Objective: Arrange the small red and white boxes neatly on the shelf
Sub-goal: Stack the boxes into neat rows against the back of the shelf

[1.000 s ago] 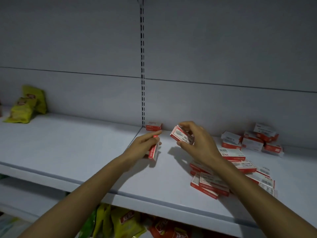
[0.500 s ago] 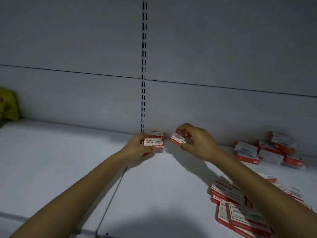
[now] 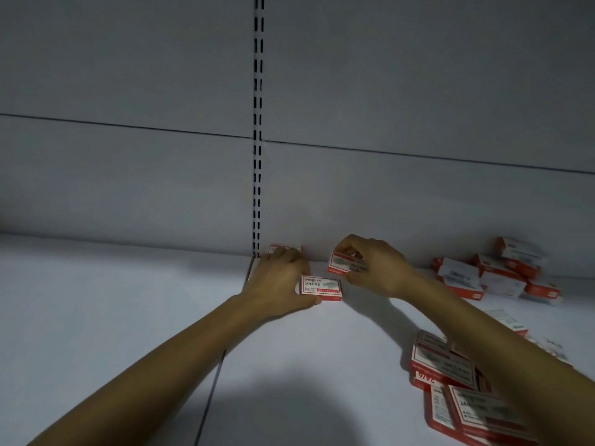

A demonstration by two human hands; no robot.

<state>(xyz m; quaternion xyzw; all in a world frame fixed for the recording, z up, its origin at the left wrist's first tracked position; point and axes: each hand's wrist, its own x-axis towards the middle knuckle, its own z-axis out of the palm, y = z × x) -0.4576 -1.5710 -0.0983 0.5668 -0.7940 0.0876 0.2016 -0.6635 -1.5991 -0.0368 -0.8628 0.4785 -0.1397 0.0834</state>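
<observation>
My left hand (image 3: 279,281) grips the left end of a small red and white box (image 3: 322,287) that lies flat on the white shelf (image 3: 128,317). Behind that hand, another box (image 3: 283,248) sits against the back wall, mostly hidden. My right hand (image 3: 370,265) holds a second box (image 3: 343,264) tilted, just right of the flat one and near the wall. A loose pile of boxes (image 3: 492,278) lies at the back right. More boxes (image 3: 450,381) are scattered under my right forearm.
A slotted upright (image 3: 257,123) runs down the grey back wall to the shelf seam (image 3: 212,391). Bare shelf stretches to the left of my left arm.
The view has closed in on the back of the shelf. My left hand has laid its box flat on the shelf. My right hand has brought its box down nearer the wall.
</observation>
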